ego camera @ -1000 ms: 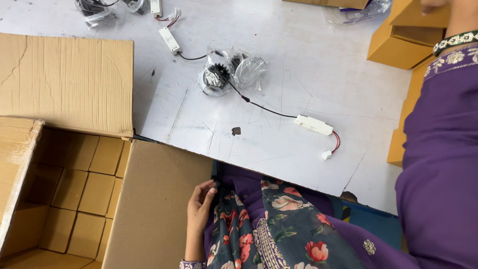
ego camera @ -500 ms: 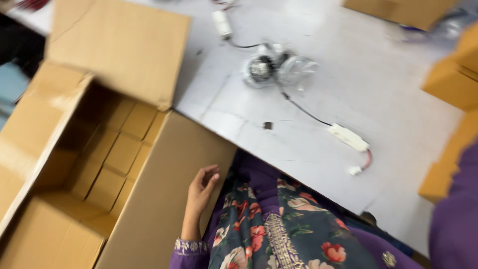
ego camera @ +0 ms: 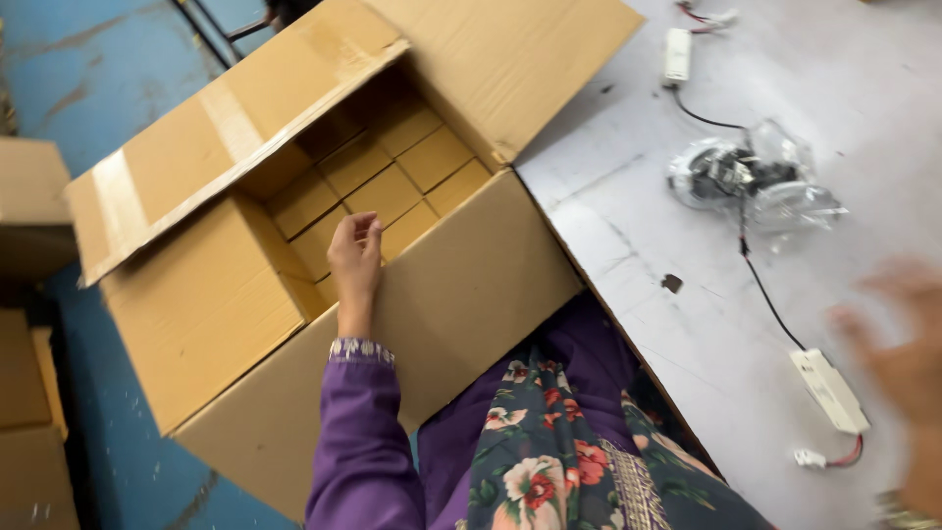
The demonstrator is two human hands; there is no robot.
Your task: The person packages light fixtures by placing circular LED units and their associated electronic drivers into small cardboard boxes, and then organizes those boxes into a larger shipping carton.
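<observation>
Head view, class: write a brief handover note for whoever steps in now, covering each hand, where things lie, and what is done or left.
Left hand: empty, fingers curled over the near wall of the open carton, above the small boxes packed inside.
Right hand: blurred, over the table near the white driver; grip unclear.
Lamp in clear bag lies on the table, wired to the driver.
Done: carton open, boxes inside.
Left: lamp still unboxed.

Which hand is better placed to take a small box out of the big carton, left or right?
Probably the left hand: it is at the carton rim, just above the small boxes. The right hand, blurred, is over the table near the white driver.
</observation>
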